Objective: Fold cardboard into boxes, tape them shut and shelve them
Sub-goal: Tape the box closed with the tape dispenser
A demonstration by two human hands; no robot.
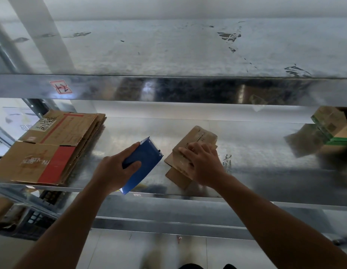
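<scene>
Galvanized metal shelving is filling the view, and the middle shelf (pixel 265 152) is carrying the work. A small cardboard box (pixel 196 138) is sitting near the middle of this shelf, turned at an angle, with a loose flap sticking out at its near end. The right hand (pixel 203 164) is resting on top of it, fingers spread across the cardboard and pressing down. Just left of the box, the left hand (pixel 114 171) is gripping a blue tape dispenser (pixel 145 160), thumb wrapped over its face, holding it tilted above the shelf's near edge. Further left, a stack of flattened cardboard (pixel 52 148) is lying on the same shelf. At the far right, a green-and-brown carton (pixel 331 129) is standing. Above, the upper shelf (pixel 168 49) is showing a red-bordered label (pixel 61 86) on its front edge.
</scene>
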